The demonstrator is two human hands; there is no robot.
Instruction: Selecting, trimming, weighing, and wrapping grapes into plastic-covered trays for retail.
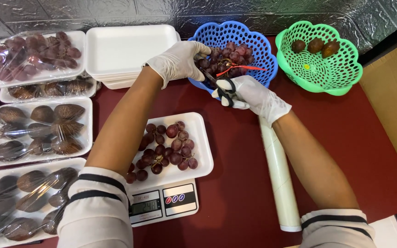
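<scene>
My left hand (178,59), in a white glove, grips a bunch of dark red grapes (229,57) at the near edge of a blue perforated basket (260,41). In my gloved right hand (253,96) are black-handled scissors (220,84), their blades pointing up into the bunch. Between my forearms, a white foam tray (199,147) holding cut grapes (165,149) rests on a small digital scale (164,202).
A green basket (341,69) with three brown fruits stands at the back right. A roll of cling film (279,177) lies beside the scale. Empty foam trays (125,50) are stacked at the back. Wrapped trays of scaly brown fruit (37,128) and grapes (31,57) fill the left.
</scene>
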